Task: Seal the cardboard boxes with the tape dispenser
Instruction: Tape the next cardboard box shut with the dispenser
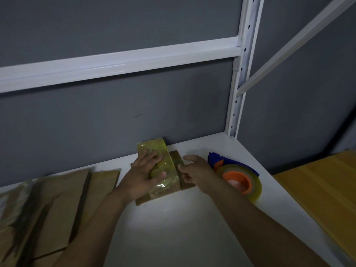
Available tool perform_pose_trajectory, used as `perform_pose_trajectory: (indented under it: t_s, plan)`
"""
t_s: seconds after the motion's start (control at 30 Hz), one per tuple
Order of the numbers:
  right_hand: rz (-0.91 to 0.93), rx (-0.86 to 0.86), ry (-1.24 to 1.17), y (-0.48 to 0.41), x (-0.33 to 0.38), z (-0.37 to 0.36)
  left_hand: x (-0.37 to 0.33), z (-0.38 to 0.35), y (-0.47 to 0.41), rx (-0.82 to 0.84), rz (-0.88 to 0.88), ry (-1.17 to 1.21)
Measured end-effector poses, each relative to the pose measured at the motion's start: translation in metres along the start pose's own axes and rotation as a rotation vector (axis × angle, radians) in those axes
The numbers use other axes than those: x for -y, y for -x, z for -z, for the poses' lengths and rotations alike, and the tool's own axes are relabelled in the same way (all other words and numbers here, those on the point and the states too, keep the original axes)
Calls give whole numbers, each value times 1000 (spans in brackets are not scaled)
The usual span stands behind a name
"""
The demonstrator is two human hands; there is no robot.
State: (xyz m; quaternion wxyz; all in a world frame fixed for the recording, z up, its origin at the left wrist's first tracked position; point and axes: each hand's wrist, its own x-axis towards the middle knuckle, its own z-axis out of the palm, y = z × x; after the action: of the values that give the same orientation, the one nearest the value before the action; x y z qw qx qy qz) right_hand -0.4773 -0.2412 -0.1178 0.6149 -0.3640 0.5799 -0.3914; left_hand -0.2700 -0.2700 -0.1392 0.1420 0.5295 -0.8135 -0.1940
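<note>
2 bare forearms reach in from the bottom edge across the white table (173,232), where a pool of light falls. At the lower left lies a blurred pile of flattened cardboard (57,205), flat on the table. Beyond it, mid-table, sits 1 small cardboard box (171,168), wrapped in glossy clear tape, with brown flaps showing at its near and right sides. The left hand (144,174) lies flat on the box's top, fingers fairly straight and spread, pressing down and gripping nothing. The right hand (194,170) is at the box's right side, its loosely bent fingertips touching that side, the thumb lifted clear; it is not clasped around anything. Just beside the right wrist, on its far right side, the tape dispenser (238,180) lies on the table, blue-bodied with an orange hub and a roll of clear tape, held by neither hand. A yellow board (317,189) borders the table's right edge. Behind everything stands a grey wall (115,116) crossed by a white shelf frame (115,62).
</note>
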Motion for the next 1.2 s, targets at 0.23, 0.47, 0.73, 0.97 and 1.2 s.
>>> perform_pose_trajectory:
  t_s: [0.23, 0.47, 0.73, 0.97, 1.2]
  plan:
    - [2, -68, -198, -6, -33, -17, 1, -3, -2, -9, -1, -23]
    - [184, -210, 30, -2, -41, -25, 1, -4, 0, -34, -12, 27]
    - [204, -164, 322, -9, -50, -23, 7, -6, 1, -33, -6, 117]
    - [881, 96, 995, -9, -39, 10, 9, 4, 18, -335, -182, 94]
    - [906, 265, 1373, -7, -5, 15, 41, 23, 45, -23, -194, 190]
